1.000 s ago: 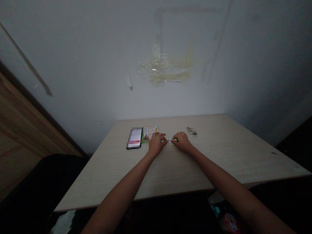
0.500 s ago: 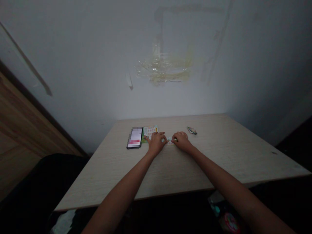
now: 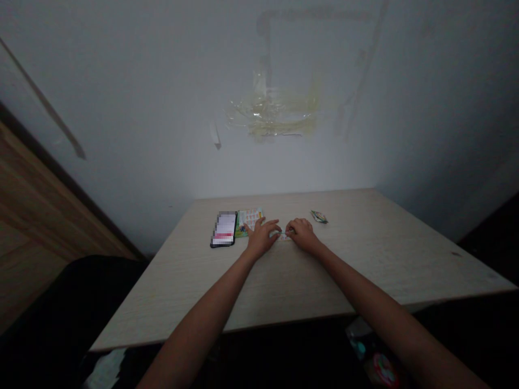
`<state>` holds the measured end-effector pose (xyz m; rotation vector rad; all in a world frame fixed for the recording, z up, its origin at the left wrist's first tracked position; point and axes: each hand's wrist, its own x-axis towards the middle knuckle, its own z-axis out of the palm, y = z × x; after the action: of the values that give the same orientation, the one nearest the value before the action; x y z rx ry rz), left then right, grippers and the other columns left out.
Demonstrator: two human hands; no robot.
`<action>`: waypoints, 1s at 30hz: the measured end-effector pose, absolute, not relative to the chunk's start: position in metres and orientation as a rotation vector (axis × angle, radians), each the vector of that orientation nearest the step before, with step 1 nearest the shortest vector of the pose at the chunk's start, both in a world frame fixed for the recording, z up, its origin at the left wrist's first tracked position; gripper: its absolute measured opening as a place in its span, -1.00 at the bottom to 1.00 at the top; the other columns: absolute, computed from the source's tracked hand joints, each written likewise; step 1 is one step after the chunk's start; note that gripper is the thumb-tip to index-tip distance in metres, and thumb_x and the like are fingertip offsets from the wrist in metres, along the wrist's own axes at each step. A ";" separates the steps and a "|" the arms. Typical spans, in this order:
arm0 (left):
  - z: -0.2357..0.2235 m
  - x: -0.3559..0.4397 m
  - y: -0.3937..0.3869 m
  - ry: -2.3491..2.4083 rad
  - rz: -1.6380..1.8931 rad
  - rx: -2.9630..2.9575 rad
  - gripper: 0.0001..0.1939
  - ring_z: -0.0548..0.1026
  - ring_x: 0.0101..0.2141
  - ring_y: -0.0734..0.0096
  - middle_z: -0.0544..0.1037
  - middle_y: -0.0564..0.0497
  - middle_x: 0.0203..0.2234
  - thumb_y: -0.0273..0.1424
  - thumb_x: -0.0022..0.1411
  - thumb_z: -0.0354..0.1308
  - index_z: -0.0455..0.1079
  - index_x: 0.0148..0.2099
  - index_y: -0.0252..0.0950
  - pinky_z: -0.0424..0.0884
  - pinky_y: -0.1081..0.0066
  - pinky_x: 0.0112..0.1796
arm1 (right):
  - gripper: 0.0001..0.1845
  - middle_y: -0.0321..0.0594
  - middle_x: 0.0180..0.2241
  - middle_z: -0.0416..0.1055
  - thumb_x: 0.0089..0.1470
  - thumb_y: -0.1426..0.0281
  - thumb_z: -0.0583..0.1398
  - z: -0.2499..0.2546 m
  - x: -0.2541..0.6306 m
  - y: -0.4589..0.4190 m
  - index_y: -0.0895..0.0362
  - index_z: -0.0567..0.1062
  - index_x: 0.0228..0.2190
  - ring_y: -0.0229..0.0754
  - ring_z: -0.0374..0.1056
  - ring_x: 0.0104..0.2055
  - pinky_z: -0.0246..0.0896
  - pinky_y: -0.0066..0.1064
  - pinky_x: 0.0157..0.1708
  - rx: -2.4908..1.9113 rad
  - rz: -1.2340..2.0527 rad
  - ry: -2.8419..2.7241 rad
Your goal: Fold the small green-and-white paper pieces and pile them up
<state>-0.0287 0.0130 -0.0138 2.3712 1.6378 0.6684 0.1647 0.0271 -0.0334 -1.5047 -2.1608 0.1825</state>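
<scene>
A small printed paper piece [image 3: 283, 236] lies flat on the table between my two hands, mostly covered by fingers. At its left end is my left hand [image 3: 263, 236], thumb and forefinger closing on the edge and the other fingers spread. The right end is pinched by the bent fingers of my right hand [image 3: 300, 233]. Under the outer fingers of my left hand lies a green and white printed sheet [image 3: 249, 216]. Just left of that sheet is a phone [image 3: 224, 229] with a lit, partly blurred screen.
A small crumpled, colourful wrapper-like piece [image 3: 319, 216] lies beyond my right hand. The pale wooden table [image 3: 284, 292] meets a wall [image 3: 162, 108] with old tape [image 3: 279, 121] on it. A dark shape [image 3: 73, 302] stands left of the table.
My left hand has shifted slightly to the right, its fingers straighter and more spread. My right hand stays nearly in place at the paper piece.
</scene>
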 end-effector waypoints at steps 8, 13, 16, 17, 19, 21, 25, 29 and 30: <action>-0.011 -0.027 0.008 1.483 0.606 2.465 -0.80 0.07 0.29 0.05 0.49 0.16 0.09 -0.23 0.27 0.12 0.51 -0.10 0.09 -0.54 -0.48 0.08 | -0.89 -0.14 -0.21 0.39 0.13 0.38 0.20 -0.034 0.173 0.033 0.10 0.54 -0.31 -0.07 0.17 -0.06 0.00 -0.32 -0.06 -1.565 0.162 -2.081; -0.007 -0.029 0.003 1.448 0.568 2.534 -0.78 0.12 0.25 0.03 0.50 0.14 0.07 -0.17 0.25 0.13 0.52 -0.08 0.13 -0.54 -0.42 0.12 | -0.85 -0.11 -0.20 0.36 0.12 0.36 0.22 -0.036 0.179 0.035 0.13 0.53 -0.26 -0.06 0.17 -0.05 0.02 -0.31 -0.03 -1.550 0.145 -2.024; -0.007 -0.029 0.002 1.450 0.590 2.562 -0.78 0.16 0.22 0.03 0.51 0.13 0.06 -0.15 0.25 0.14 0.52 -0.07 0.14 -0.52 -0.40 0.14 | -0.80 -0.09 -0.18 0.36 0.11 0.34 0.22 -0.037 0.180 0.036 0.15 0.51 -0.21 -0.04 0.18 -0.04 0.04 -0.29 -0.01 -1.533 0.128 -2.004; -0.007 -0.030 0.001 1.449 0.602 2.575 -0.78 0.17 0.21 0.04 0.51 0.13 0.05 -0.14 0.24 0.14 0.51 -0.07 0.14 -0.52 -0.40 0.14 | -0.78 -0.08 -0.17 0.37 0.11 0.34 0.22 -0.037 0.180 0.036 0.16 0.50 -0.20 -0.04 0.18 -0.04 0.05 -0.28 -0.01 -1.523 0.123 -1.999; -0.008 -0.030 0.000 1.473 0.632 2.597 -0.78 0.20 0.18 0.05 0.53 0.12 0.01 -0.14 0.24 0.15 0.52 -0.07 0.12 -0.53 -0.40 0.13 | -0.78 -0.09 -0.17 0.38 0.12 0.34 0.21 -0.037 0.181 0.036 0.16 0.50 -0.18 -0.05 0.20 -0.05 0.06 -0.27 0.01 -1.492 0.122 -1.986; -0.009 -0.030 0.000 1.534 0.671 2.607 -0.78 0.22 0.15 0.04 0.56 0.09 -0.05 -0.15 0.24 0.15 0.53 -0.09 0.09 -0.54 -0.39 0.13 | -0.79 -0.10 -0.18 0.39 0.14 0.35 0.19 -0.037 0.183 0.036 0.16 0.51 -0.19 -0.06 0.22 -0.05 0.07 -0.26 0.02 -1.441 0.136 -1.988; -0.010 -0.030 -0.002 1.646 0.712 2.598 -0.80 0.23 0.12 0.02 0.57 0.06 -0.11 -0.14 0.22 0.18 0.55 -0.12 0.07 -0.58 -0.38 0.14 | -0.80 -0.13 -0.22 0.42 0.16 0.35 0.19 -0.035 0.184 0.033 0.14 0.58 -0.23 -0.11 0.25 -0.07 0.10 -0.28 0.02 -1.305 0.199 -2.066; -0.010 -0.029 -0.003 1.667 0.707 2.592 -0.79 0.23 0.12 0.02 0.57 0.05 -0.12 -0.11 0.22 0.17 0.55 -0.13 0.07 -0.59 -0.38 0.13 | -0.78 -0.14 -0.22 0.43 0.17 0.32 0.19 -0.035 0.182 0.031 0.08 0.62 -0.22 -0.13 0.27 -0.09 0.16 -0.30 -0.02 -1.193 0.210 -2.171; -0.010 -0.029 -0.003 1.670 0.703 2.589 -0.79 0.23 0.11 0.02 0.57 0.05 -0.12 -0.11 0.22 0.17 0.55 -0.13 0.07 -0.58 -0.39 0.13 | -0.78 -0.14 -0.21 0.43 0.17 0.31 0.19 -0.036 0.182 0.030 0.07 0.63 -0.22 -0.13 0.28 -0.09 0.16 -0.30 -0.03 -1.181 0.206 -2.192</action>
<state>-0.0287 -0.0029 -0.0102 2.5886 1.6697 0.7033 0.1815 0.0302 -0.0356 -1.1813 -2.1922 0.2062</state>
